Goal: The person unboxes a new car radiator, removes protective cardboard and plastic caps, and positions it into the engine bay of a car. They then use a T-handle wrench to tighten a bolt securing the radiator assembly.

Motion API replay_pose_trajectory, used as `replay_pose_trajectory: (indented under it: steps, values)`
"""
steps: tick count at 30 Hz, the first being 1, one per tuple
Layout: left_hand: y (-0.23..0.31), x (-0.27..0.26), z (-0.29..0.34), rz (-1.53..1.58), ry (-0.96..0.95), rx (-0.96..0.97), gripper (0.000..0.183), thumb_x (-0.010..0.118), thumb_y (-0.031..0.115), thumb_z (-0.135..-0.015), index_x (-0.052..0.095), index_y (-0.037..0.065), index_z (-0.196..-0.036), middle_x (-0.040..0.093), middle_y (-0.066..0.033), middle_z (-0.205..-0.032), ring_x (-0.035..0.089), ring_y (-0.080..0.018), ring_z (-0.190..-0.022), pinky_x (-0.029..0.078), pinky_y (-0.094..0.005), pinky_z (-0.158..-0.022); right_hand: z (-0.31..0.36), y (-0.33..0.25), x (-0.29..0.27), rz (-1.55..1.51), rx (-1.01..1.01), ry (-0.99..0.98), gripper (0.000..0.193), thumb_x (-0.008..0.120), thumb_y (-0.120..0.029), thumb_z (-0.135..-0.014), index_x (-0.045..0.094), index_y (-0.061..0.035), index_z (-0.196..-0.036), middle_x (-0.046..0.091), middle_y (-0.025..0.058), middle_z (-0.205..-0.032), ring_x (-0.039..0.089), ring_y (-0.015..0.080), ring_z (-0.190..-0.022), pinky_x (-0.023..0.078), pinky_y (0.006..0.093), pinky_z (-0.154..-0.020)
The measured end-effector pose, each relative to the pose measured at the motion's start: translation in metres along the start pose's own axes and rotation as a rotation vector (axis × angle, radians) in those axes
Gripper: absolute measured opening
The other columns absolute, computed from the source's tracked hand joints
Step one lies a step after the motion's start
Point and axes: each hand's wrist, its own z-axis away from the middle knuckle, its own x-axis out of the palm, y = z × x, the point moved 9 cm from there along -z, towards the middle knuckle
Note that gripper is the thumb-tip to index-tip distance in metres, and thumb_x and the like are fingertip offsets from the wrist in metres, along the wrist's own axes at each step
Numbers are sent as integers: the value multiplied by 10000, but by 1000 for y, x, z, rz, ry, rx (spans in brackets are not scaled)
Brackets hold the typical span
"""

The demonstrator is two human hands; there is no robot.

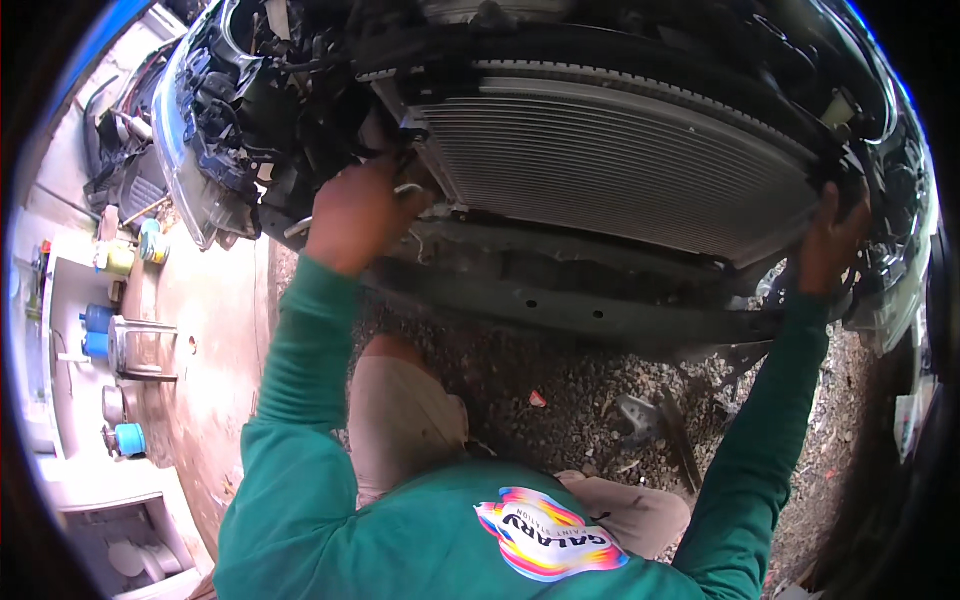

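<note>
A wide finned radiator (620,160) sits tilted in the front of a car whose bumper is off. My left hand (355,215) is closed at its lower left corner, beside a short bent silver pipe (408,188); what the fingers hold is hidden behind the hand. On the far side, my right hand (832,240) grips the radiator's right end, thumb upward, with some of its fingers lost in shadow. Below the radiator runs a dark metal crossmember (540,300) with small round holes.
A headlight (195,190) and loose wiring flank the bay on the left. Gravel with a metal bracket (640,415) lies below, by my knees. Further left, a stool (145,348) and blue containers (97,330) stand near white shelving (75,400).
</note>
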Motion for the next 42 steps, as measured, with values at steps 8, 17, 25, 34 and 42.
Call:
replay_pose_trajectory:
  steps: [8,17,25,34,42]
  values:
    - [-73,-38,8,103,228,70,232,757,336,-873,802,134,-977,727,-108,-940,711,-344,-898,560,-449,-814,3,0,6,-121,59,-11,642,623,-400,-1030,445,-10,-1508,538,236,-1462,561,351,-1321,421,426,-1127]
    - [-36,-43,-10,-132,422,368,199,814,305,-737,715,134,-761,669,-37,-819,677,-263,-846,435,-417,-877,5,7,13,-254,83,-40,687,633,-428,-1030,414,-3,-1524,483,242,-1520,482,348,-1398,382,432,-1164]
    - [-25,-48,-34,-152,403,494,188,771,290,-668,734,145,-782,685,-32,-842,664,-247,-971,405,-429,-964,2,7,12,-169,13,-25,640,636,-336,-1042,402,21,-1519,512,259,-1470,543,343,-1328,421,432,-1132]
    - [-23,-31,-55,-146,203,405,310,762,381,-682,796,140,-874,761,-53,-996,661,-275,-1093,373,-470,-1097,2,7,12,-184,7,-34,669,617,-376,-1050,388,42,-1519,501,255,-1487,532,329,-1351,409,425,-1143]
    - [-24,-31,-53,-151,279,466,323,784,362,-629,791,115,-838,743,-77,-982,658,-274,-1032,369,-463,-1087,2,9,14,-193,-8,-37,662,607,-382,-1055,389,39,-1518,521,252,-1470,539,330,-1342,413,422,-1139]
